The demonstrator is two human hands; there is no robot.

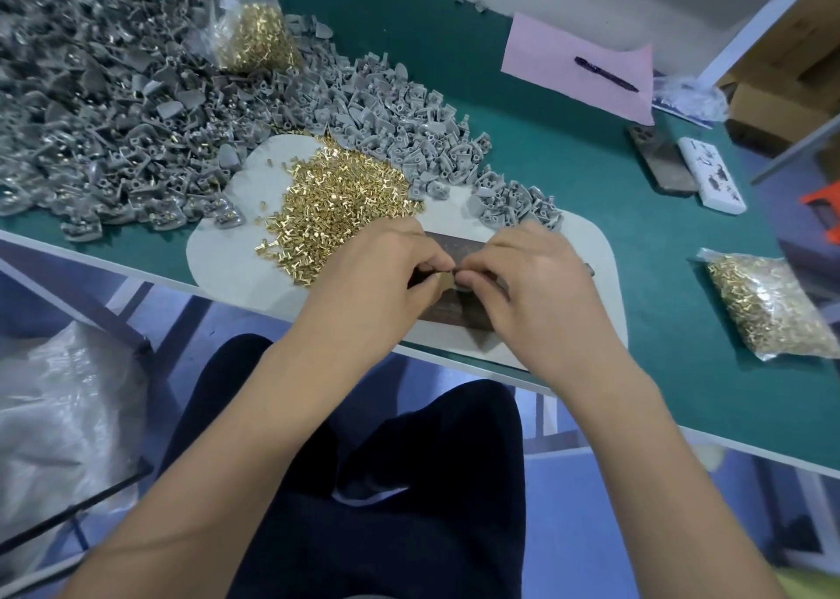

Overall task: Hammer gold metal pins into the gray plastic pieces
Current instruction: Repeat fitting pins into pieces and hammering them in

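Observation:
My left hand (386,275) and my right hand (522,285) meet fingertip to fingertip over a dark metal block (454,314) near the table's front edge. Between the fingertips sits a small gray plastic piece (447,280), mostly hidden; both hands pinch at it. Whether a pin is held I cannot tell. A heap of loose gold metal pins (336,198) lies on a pale mat (222,253) just beyond my left hand. Gray plastic pieces (400,116) are piled behind the pins and fill the left of the table (91,98). No hammer shows.
Bags of gold pins lie at the right (768,307) and at the back left (254,39). A pink sheet (568,66) with a pen (607,74), a phone (663,162) and a white box (711,175) sit at the back right. The green table's front edge (591,398) runs above my lap.

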